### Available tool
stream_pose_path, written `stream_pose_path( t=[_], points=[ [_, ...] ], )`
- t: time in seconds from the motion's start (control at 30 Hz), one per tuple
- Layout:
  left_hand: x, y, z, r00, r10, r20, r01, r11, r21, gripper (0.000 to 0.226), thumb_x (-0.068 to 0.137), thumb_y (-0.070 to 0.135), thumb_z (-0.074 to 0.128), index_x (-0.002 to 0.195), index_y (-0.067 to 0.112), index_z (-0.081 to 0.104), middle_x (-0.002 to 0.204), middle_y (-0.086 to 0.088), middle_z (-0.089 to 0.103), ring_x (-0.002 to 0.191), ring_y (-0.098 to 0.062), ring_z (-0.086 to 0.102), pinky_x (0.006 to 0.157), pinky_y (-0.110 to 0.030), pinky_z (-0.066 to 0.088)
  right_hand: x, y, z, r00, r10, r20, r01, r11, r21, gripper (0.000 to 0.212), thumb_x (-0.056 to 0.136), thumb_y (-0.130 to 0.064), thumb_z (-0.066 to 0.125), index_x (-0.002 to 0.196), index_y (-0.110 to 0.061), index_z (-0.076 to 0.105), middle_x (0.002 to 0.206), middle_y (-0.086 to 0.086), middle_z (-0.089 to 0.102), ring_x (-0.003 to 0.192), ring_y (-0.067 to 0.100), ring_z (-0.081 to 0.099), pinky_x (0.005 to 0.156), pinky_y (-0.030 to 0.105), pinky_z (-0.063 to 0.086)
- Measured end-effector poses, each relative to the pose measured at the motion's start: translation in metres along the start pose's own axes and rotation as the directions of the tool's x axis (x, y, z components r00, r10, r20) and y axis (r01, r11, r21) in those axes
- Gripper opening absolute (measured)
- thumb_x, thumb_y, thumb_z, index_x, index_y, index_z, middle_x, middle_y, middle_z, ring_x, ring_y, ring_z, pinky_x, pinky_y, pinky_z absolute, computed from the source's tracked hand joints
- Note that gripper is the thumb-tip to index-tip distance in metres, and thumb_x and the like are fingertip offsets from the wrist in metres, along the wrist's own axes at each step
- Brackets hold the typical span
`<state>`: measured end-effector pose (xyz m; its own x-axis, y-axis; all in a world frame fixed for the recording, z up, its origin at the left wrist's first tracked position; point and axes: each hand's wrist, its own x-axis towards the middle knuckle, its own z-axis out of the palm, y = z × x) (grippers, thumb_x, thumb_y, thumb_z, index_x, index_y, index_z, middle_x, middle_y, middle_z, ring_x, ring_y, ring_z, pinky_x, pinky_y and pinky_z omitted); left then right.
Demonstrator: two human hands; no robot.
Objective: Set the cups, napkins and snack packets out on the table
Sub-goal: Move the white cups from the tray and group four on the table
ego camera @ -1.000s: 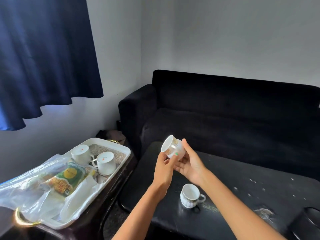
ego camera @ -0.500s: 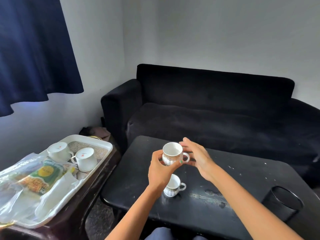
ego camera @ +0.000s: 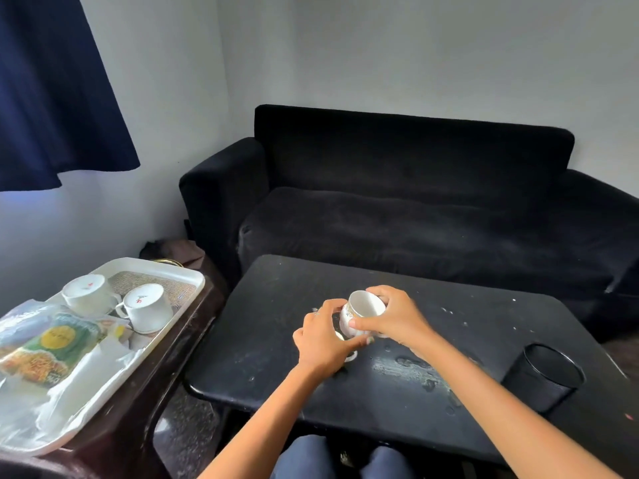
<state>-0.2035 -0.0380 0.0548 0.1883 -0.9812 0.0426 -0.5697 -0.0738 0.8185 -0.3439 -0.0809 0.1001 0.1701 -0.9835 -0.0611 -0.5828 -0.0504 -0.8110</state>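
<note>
Both hands are on a small white ceramic teacup [ego camera: 363, 311] with a gold patterned band, held low over the middle of the scuffed matte black coffee table [ego camera: 276, 323]. The cup is tilted, its mouth facing up and toward the camera. The right hand [ego camera: 394, 318] wraps it from the right, fingers curled over the rim and thumb across the side; the left hand [ego camera: 323, 344] has its fingers curled against the left side. A second white cup [ego camera: 349, 356] sits on the table mostly hidden under the left hand, only a sliver of white showing, so I can't tell much about it.

Off to the left, a white plastic rectangular tray [ego camera: 179, 271] with a woven-look liner sits on a glossy dark brown side table [ego camera: 138, 409]. In it are two plain white mugs turned upside down [ego camera: 114, 304], next to each other, plus a green and yellow snack packet [ego camera: 52, 350] inside crinkly clear plastic wrap [ego camera: 20, 326], and white paper napkins [ego camera: 103, 361] tucked beside it.

A black cylindrical cup-like container [ego camera: 543, 376] stands at the table's right edge. A soft black fabric sofa [ego camera: 415, 209] sits behind, with a navy blue curtain [ego camera: 52, 91] top left.
</note>
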Motion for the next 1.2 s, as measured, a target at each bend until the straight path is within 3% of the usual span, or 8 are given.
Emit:
stream_pose_path(
  t=[0.1, 0.2, 0.33, 0.47, 0.6, 0.93, 1.13, 1.2],
  points=[
    [0.003, -0.019, 0.006, 0.997, -0.058, 0.053, 0.051, 0.991, 0.126, 0.082, 0.064, 0.056, 0.075, 0.135, 0.045, 0.034, 0.137, 0.021, 0.041, 0.131, -0.011, 0.033, 0.096, -0.032, 0.023, 0.004, 0.022, 0.0, 1.0, 0.026, -0.013, -0.026, 0.997, -0.068, 0.071, 0.055, -0.03, 0.087, 0.12, -0.021, 0.058, 0.118, -0.007, 0.061, 0.108, 0.016, 0.057, 0.091, 0.036, 0.05],
    [0.003, -0.042, 0.011, 0.982, -0.173, 0.079, 0.157, 0.972, 0.172, 0.095, 0.066, 0.052, 0.077, 0.143, 0.035, 0.026, 0.149, 0.014, 0.031, 0.136, -0.018, 0.031, 0.104, -0.038, 0.03, 0.005, 0.044, 0.001, 0.998, 0.062, -0.005, -0.062, 0.991, -0.117, 0.073, 0.056, -0.03, 0.086, 0.123, -0.022, 0.056, 0.121, -0.007, 0.059, 0.109, 0.016, 0.055, 0.089, 0.033, 0.048],
    [0.004, -0.065, 0.016, 0.969, -0.21, 0.128, 0.207, 0.978, 0.035, 0.1, 0.065, 0.039, 0.083, 0.146, 0.019, 0.028, 0.15, 0.002, 0.033, 0.136, -0.018, 0.036, 0.108, -0.034, 0.034, 0.003, 0.067, 0.007, 0.995, 0.097, 0.013, -0.094, 0.986, -0.141, 0.073, 0.057, -0.023, 0.085, 0.123, -0.024, 0.054, 0.123, -0.007, 0.056, 0.107, 0.015, 0.052, 0.089, 0.03, 0.046],
    [0.007, -0.072, 0.021, 0.966, -0.211, 0.148, 0.22, 0.974, -0.05, 0.08, 0.067, 0.031, 0.084, 0.132, 0.019, 0.04, 0.134, 0.001, 0.047, 0.112, -0.012, 0.048, 0.088, -0.023, 0.036, -0.001, 0.083, 0.019, 0.99, 0.138, 0.018, -0.135, 0.984, -0.12, 0.077, 0.059, -0.019, 0.084, 0.129, -0.023, 0.051, 0.128, -0.004, 0.054, 0.113, 0.017, 0.052, 0.093, 0.032, 0.046],
    [0.012, -0.076, 0.024, 0.968, -0.218, 0.126, 0.224, 0.974, -0.038, 0.078, 0.075, 0.026, 0.079, 0.139, 0.02, 0.036, 0.138, 0.002, 0.046, 0.121, -0.017, 0.05, 0.095, -0.026, 0.039, -0.002, 0.093, 0.028, 0.986, 0.165, -0.003, -0.164, 0.977, -0.136, 0.076, 0.062, -0.02, 0.082, 0.131, -0.024, 0.049, 0.131, -0.003, 0.052, 0.115, 0.02, 0.051, 0.088, 0.03, 0.043],
    [0.015, -0.08, 0.025, 0.969, -0.215, 0.125, 0.223, 0.973, -0.056, 0.069, 0.08, 0.024, 0.075, 0.138, 0.024, 0.038, 0.136, 0.002, 0.049, 0.122, -0.016, 0.049, 0.1, -0.03, 0.039, -0.005, 0.107, 0.037, 0.982, 0.184, -0.029, -0.186, 0.973, -0.134, 0.077, 0.065, -0.023, 0.082, 0.134, -0.025, 0.047, 0.133, 0.001, 0.052, 0.119, 0.021, 0.05, 0.096, 0.034, 0.043],
    [0.01, -0.076, 0.026, 0.97, -0.209, 0.125, 0.217, 0.974, -0.062, 0.084, 0.082, 0.024, 0.072, 0.149, 0.019, 0.022, 0.153, -0.001, 0.026, 0.139, -0.019, 0.031, 0.113, -0.032, 0.028, -0.01, 0.1, 0.034, 0.981, 0.188, 0.047, -0.175, 0.963, -0.205, 0.092, 0.069, -0.029, 0.078, 0.144, -0.029, 0.026, 0.144, 0.0, 0.033, 0.131, 0.023, 0.038, 0.109, 0.044, 0.033],
    [0.007, -0.074, 0.024, 0.972, -0.208, 0.107, 0.215, 0.975, -0.06, 0.088, 0.082, 0.027, 0.072, 0.15, 0.019, 0.018, 0.155, -0.003, 0.019, 0.141, -0.02, 0.028, 0.112, -0.032, 0.026, -0.013, 0.092, 0.032, 0.987, 0.163, 0.017, -0.155, 0.961, -0.228, 0.087, 0.073, -0.033, 0.074, 0.143, -0.031, 0.023, 0.146, -0.002, 0.029, 0.132, 0.023, 0.035, 0.111, 0.046, 0.027]
  ],
)
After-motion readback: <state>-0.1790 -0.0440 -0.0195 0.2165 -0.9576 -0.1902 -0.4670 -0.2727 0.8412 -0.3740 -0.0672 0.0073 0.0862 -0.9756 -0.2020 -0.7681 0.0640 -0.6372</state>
